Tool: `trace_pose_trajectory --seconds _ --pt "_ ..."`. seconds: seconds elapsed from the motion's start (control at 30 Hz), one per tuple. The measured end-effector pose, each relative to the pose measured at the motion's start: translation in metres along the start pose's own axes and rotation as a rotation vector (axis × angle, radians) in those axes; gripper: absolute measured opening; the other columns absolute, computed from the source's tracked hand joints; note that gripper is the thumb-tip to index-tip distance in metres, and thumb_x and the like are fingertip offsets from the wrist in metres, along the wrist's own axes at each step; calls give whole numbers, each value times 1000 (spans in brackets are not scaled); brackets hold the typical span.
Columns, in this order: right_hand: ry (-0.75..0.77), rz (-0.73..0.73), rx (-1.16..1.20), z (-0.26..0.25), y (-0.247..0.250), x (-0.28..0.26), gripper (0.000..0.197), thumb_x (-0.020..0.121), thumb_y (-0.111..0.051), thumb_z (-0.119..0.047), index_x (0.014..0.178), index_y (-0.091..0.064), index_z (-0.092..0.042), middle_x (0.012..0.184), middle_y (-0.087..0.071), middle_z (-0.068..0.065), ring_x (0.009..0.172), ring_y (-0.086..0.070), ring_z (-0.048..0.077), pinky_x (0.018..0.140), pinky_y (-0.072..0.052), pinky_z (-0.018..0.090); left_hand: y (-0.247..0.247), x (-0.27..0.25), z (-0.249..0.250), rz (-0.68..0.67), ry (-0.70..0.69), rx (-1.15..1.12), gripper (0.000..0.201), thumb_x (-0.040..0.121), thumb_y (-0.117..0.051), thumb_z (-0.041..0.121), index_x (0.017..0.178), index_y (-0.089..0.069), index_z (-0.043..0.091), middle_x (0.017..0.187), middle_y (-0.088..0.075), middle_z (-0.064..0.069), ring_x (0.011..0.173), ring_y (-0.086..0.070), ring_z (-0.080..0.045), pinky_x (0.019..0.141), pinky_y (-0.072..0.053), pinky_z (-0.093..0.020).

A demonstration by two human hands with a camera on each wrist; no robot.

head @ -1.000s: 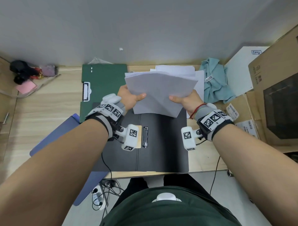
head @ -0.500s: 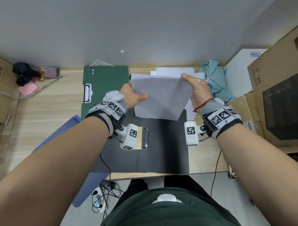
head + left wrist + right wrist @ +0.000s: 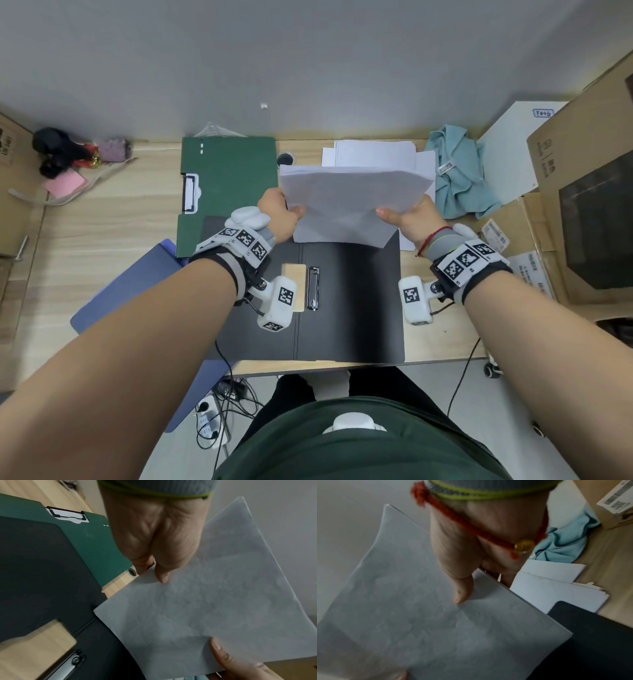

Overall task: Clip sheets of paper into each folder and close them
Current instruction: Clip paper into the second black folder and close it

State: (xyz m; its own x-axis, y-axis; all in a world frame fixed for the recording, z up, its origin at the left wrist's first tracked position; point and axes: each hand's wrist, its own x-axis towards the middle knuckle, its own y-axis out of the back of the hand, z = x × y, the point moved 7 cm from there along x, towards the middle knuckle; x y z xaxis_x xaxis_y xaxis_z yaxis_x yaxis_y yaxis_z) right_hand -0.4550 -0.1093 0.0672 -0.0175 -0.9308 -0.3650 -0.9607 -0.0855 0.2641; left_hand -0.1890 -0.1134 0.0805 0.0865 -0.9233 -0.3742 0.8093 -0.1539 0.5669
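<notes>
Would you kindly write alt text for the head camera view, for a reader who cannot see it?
Both hands, left hand and right hand, hold a stack of white paper by its side edges above an open black folder on a wooden desk. A green folder lies behind to the left, with more loose sheets and a blue cloth to the right.

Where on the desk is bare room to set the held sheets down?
Bare wood lies between the green folder and the clutter at far left. The open black folder's right leaf is bare too. The right side is crowded: loose paper pile, blue cloth, boxes.
</notes>
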Motion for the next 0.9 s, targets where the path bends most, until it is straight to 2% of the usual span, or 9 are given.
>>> trace_pose_trajectory --seconds 0.1,0.17,0.3,0.37,0.5,0.6,0.73,0.83,0.9 --pt "-63 -9 -91 20 -5 -4 38 79 -80 -16 115 -67 -13 115 -70 5 106 -66 20 104 -48 42 -10 -10 -10 -86 5 55 29 91 -63 12 119 -66 4 117 -70 -13 105 -66 -31 92 -51 -34" --pt "-79 41 -97 20 -6 -12 37 82 -77 -13 117 -66 -6 114 -70 9 102 -66 20 99 -50 35 -13 -12 -19 -112 13 42 29 91 -63 14 119 -66 6 117 -70 -12 106 -66 -32 96 -52 -40" --pt "-53 124 -56 8 -3 -21 17 88 -72 -14 104 -70 -9 97 -71 5 74 -64 3 69 -51 16 -9 -16 -13 -102 -27 -16 32 94 -62 23 119 -66 4 116 -70 -12 105 -66 -31 95 -52 -42" --pt "-56 152 -44 10 -4 -32 10 88 -72 -19 94 -69 -12 86 -69 -1 67 -62 3 66 -50 21 -8 -19 -12 -128 -54 -73 37 95 -61 27 124 -62 4 120 -68 -13 110 -65 -30 97 -51 -43" --pt "-72 201 90 12 -9 -49 8 90 -69 -15 84 -66 -20 85 -69 -5 72 -63 8 67 -52 20 -11 -25 -15 -154 17 -197 71 82 -62 64 127 -58 10 124 -66 -13 113 -62 -30 101 -48 -44" --pt "-99 165 189 15 -20 -55 11 89 -69 -14 100 -68 -13 104 -71 6 91 -68 21 89 -55 35 -8 -30 -12 -99 -18 -165 47 96 -60 38 131 -55 7 123 -63 -4 110 -59 -19 91 -43 -26" --pt "-170 -37 309 23 -44 -58 33 84 -75 -14 115 -68 -7 117 -71 9 109 -68 25 99 -51 41 6 -35 -18 -6 -41 -181 40 97 -56 28 130 -56 6 124 -64 -10 112 -61 -29 99 -47 -42" --pt "-199 -132 267 22 -57 -60 26 85 -75 -15 109 -69 -13 112 -73 5 101 -70 20 97 -52 38 12 -38 -27 39 2 -196 42 97 -55 30 132 -54 8 126 -64 -9 115 -60 -29 102 -46 -46" --pt "-212 -83 141 32 -53 -53 28 85 -75 -19 110 -66 -10 105 -71 1 89 -68 13 91 -54 31 5 -42 -30 9 29 -186 42 96 -57 31 132 -55 9 126 -64 -8 115 -60 -28 102 -46 -46"
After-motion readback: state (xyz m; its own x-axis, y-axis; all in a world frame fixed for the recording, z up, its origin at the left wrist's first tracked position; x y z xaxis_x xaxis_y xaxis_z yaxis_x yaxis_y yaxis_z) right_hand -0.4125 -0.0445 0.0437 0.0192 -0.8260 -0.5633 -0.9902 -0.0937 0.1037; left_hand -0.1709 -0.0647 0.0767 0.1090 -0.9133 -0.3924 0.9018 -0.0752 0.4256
